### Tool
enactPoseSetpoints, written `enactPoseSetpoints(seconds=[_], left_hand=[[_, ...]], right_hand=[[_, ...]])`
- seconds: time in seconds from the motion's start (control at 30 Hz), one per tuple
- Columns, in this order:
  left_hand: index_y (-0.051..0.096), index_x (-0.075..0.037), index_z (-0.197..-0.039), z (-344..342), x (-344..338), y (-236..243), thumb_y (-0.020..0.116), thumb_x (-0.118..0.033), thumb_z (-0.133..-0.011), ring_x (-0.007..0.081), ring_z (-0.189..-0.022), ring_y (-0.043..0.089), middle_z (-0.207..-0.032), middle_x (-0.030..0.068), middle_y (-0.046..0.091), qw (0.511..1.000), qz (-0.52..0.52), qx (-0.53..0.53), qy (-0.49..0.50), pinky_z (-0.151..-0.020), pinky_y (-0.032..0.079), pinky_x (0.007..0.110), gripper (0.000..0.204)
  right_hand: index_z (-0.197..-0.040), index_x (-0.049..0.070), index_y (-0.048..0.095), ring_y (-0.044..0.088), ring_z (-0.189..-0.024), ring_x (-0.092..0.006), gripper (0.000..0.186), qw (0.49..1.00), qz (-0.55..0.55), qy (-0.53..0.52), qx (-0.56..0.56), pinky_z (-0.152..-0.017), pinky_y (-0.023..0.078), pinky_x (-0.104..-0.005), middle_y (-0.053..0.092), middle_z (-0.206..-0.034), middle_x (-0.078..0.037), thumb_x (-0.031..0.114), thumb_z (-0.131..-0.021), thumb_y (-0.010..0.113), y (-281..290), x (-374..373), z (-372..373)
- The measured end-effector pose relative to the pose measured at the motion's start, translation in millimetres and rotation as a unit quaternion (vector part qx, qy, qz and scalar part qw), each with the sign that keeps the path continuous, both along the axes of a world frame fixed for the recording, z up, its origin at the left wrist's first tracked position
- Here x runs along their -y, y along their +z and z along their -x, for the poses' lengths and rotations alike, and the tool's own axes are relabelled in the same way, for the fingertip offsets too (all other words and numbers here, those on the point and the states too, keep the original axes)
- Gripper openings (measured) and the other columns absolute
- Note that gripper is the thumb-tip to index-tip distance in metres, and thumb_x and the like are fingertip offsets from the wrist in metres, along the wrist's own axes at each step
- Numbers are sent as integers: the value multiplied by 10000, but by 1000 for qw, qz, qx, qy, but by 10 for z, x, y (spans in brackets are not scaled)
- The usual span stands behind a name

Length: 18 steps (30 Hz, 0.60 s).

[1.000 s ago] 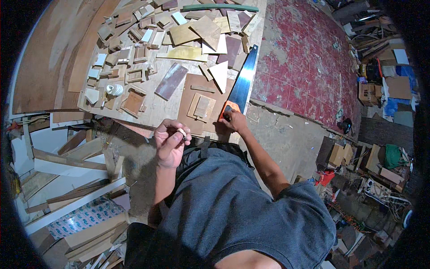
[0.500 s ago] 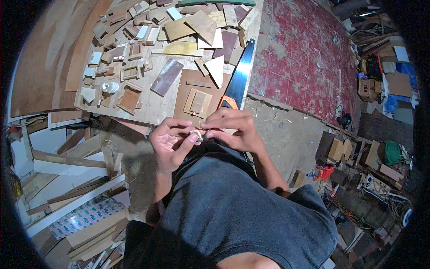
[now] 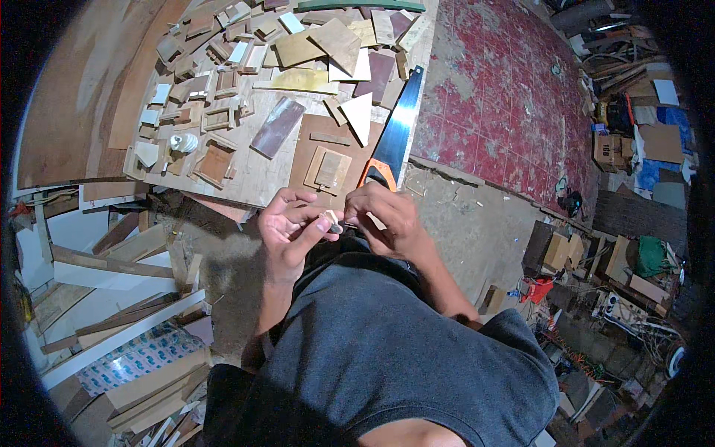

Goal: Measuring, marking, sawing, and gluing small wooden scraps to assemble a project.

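Observation:
Close in front of my body, my left hand (image 3: 287,229) pinches a small pale piece (image 3: 331,217) with a dark rounded end between thumb and fingers. Its exact kind is too small to make out. Right beside it is my right hand (image 3: 391,222), fingers curled and pressed together; whatever they hold is hidden. Beyond the hands, a small rectangular wooden assembly (image 3: 328,170) lies on a brown board (image 3: 298,162) at the table's near edge. A handsaw (image 3: 399,127) with an orange and black handle rests along the table's right edge.
Small wooden frames, offcuts and a white spiral bulb (image 3: 183,143) crowd the table (image 3: 253,179). A purplish board (image 3: 278,128) lies near the middle. Scrap wood (image 3: 119,298) is heaped at lower left. Red worn flooring (image 3: 491,97) stretches right, with boxes and cables (image 3: 633,320) beyond.
My right hand's fingers have curled in and the hand has turned downward beside the small piece. My left hand has shifted slightly right, still pinching it.

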<state>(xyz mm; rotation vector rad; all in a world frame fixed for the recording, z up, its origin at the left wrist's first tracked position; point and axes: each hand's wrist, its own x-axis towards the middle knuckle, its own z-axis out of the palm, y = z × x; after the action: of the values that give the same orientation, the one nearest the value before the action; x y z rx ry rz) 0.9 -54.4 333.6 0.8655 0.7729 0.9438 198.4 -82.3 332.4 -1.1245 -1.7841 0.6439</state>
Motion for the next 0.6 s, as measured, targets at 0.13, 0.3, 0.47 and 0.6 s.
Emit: enactPoseSetpoints(seconds=[0.13,0.3,0.47,0.6], left_hand=[[451,-2,-1176,55,21,-7,693,-45,-863,190,-728,711,-929,226,719,999,29,22,22,-636,593,262,398],[432,-14,-1190,85,37,39,711,-70,-857,194,-725,711,-927,222,720,999,20,34,10,-626,592,263,437],[427,4,-1182,94,70,38,725,-70,-846,213,-727,713,-917,236,718,1000,-13,9,-1,-622,595,276,456],[426,13,-1187,101,69,44,727,-65,-844,217,-728,714,-921,243,717,1000,-17,8,-5,-623,598,281,463]], right_hand=[[-939,14,592,657,-702,-243,234,999,39,-5,21,-590,517,-334,614,-818,-102,-67,-741,689,-5,83,-64],[-857,-2,634,689,-745,-214,158,998,52,-35,23,-631,548,-309,671,-820,-107,-86,-756,722,-82,115,-167],[-782,-3,649,710,-722,-194,180,994,12,-108,13,-626,553,-291,711,-794,-93,2,-732,822,-115,87,-269],[-902,9,699,707,-717,-179,164,985,27,-165,46,-602,544,-281,731,-850,-93,-35,-763,775,-36,32,-378]])
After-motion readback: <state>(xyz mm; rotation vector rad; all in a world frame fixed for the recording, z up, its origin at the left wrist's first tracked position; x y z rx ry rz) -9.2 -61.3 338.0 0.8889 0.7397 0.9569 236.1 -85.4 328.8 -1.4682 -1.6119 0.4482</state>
